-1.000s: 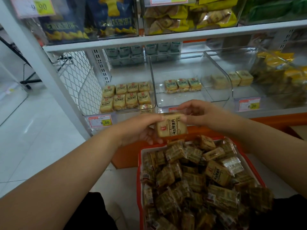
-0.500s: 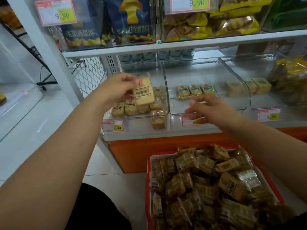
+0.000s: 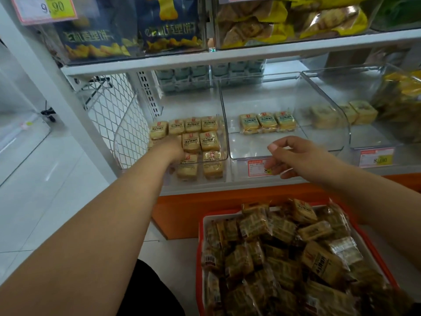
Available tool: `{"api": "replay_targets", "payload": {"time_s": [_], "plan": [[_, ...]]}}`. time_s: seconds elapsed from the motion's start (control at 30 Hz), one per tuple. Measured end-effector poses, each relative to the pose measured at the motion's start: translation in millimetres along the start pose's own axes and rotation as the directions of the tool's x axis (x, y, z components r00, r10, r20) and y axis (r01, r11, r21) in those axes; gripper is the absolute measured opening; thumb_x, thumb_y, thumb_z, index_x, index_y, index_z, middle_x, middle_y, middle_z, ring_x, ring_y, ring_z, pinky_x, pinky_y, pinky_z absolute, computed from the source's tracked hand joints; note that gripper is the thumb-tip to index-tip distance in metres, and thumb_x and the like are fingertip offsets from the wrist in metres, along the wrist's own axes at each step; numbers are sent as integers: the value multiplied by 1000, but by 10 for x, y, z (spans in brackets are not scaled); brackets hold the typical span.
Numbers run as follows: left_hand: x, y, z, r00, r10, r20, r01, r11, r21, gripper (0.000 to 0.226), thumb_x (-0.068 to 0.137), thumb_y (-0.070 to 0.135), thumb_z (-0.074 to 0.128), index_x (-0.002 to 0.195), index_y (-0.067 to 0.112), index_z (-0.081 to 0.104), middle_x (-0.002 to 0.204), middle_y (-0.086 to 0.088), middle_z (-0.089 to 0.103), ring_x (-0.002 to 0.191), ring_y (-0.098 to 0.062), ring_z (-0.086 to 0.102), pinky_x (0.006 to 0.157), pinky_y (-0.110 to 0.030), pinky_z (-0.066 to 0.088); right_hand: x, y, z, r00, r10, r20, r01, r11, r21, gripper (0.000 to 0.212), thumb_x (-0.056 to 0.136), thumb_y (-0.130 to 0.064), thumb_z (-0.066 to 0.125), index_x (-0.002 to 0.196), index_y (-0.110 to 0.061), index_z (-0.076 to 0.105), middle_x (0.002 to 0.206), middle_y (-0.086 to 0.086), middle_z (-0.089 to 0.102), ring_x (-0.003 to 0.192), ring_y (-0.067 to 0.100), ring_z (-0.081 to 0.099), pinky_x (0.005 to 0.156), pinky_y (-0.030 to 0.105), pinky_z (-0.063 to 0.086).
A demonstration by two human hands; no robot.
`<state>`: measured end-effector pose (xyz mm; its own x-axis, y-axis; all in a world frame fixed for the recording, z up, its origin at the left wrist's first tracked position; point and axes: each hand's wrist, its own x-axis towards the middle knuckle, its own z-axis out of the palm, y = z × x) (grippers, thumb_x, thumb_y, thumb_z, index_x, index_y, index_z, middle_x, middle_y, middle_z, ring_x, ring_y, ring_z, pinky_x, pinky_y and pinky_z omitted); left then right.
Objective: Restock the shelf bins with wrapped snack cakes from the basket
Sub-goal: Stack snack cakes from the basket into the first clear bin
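The left arm (image 3: 95, 226) is extended forward, bare to the wrist; the left hand (image 3: 172, 148) is turned palm down, its fingers hidden from view. The right arm (image 3: 355, 185) is held bent, lower and nearer. The right hand (image 3: 293, 157) is raised with fingers (image 3: 274, 166) loosely curled, nothing gripped.

head cam | faces forward-down — close to shelf bins (image 3: 225, 137) (single view)

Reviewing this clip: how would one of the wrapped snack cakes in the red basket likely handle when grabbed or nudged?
Likely light: the wrapped snack cakes are small and heaped loosely in the basket. The glossy film probably crinkles and slides a little. Blocky, flat sides suggest they won't roll; those in the left bin lie flat in rows.
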<state>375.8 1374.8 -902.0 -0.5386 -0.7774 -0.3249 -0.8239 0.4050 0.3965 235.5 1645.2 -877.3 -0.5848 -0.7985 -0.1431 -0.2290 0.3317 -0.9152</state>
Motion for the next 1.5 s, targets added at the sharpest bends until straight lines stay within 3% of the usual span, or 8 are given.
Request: {"api": "replay_targets", "payload": {"time_s": [0.17, 0.47, 0.6, 0.8, 0.97, 1.13, 1.27, 1.5], "plan": [[-46, 45, -46, 987, -105, 120, 107, 994, -15, 33, 96, 23, 65, 118, 4, 50, 101, -23, 65, 72, -38, 72, 66, -51, 61, 1, -43, 35, 999, -13, 46, 16, 998, -64, 22, 95, -44, 53, 106, -25, 56, 87, -4, 75, 79, 9, 71, 74, 29, 56], [-167, 68, -99, 968, -25, 251, 79, 976, -204, 14, 104, 13, 47, 93, 5, 45, 81, -18, 55, 72, -27, 57, 69, -41, 53, -68, -66, 100, 996, 17, 93, -8, 995, -99, 16, 97, -39, 54, 104, -25, 57, 90, -5, 73, 83, 10, 70, 68, 22, 53], [-287, 86, -75, 990, 1, 141, 5, 999, -40, 31, 105, 20, 42, 124, -4, 45, 115, -22, 60, 98, -33, 67, 88, -51, 56, -142, -48, 149, 993, 27, 119, -8, 988, -157, 14, 98, -36, 54, 105, -24, 55, 93, -7, 70, 84, 9, 68, 69, 20, 51], [-573, 49, 18, 970, 233, -72, -200, 928, 314, 26, 105, 26, 37, 115, 8, 54, 83, -3, 52, 75, -17, 51, 61, -32, 38, -342, 27, 245, 987, 45, 156, -3, 965, -261, 12, 97, -38, 55, 104, -29, 58, 93, -10, 70, 79, 1, 67, 65, 16, 48], [-1018, 56, 249, 710, 635, -306, -523, 765, 375, 19, 94, 26, 58, 111, 23, 51, 106, 3, 55, 89, -10, 45, 69, -26, 35, -550, 147, 321, 976, 66, 210, -1, 955, -297, 5, 97, -34, 58, 97, -29, 60, 91, -9, 71, 79, 2, 68, 69, 18, 52], [-1614, -7, 996, 737, 664, 122, -675, 724, 141, 26, 88, 39, 67, 105, 37, 48, 102, 14, 55, 84, -3, 51, 61, -18, 34, -745, 339, 453, 943, 143, 301, -38, 943, -331, 8, 95, -33, 61, 98, -27, 63, 92, -8, 71, 81, 5, 68, 68, 20, 54], [-1962, -233, 1638, 593, 559, 579, -752, 641, 151, 76, 84, 56, 68, 145, 30, 31, 145, -4, 37, 123, -23, 46, 93, -29, 41, -886, 487, 521, 885, 241, 398, -69, 914, -400, 9, 96, -32, 60, 99, -25, 64, 95, -6, 70, 85, 8, 68, 74, 24, 57], [-2320, -407, 2097, 346, 730, 589, -935, 217, 280, 100, 73, 72, 68, 148, 18, 31, 145, -11, 33, 127, -31, 35, 103, -44, 34, -978, 606, 522, 798, 352, 488, 92, 730, -677, 23, 98, -41, 55, 114, -25, 57, 92, -16, 54, 78, 0, 54, 61, 15, 40]]}}
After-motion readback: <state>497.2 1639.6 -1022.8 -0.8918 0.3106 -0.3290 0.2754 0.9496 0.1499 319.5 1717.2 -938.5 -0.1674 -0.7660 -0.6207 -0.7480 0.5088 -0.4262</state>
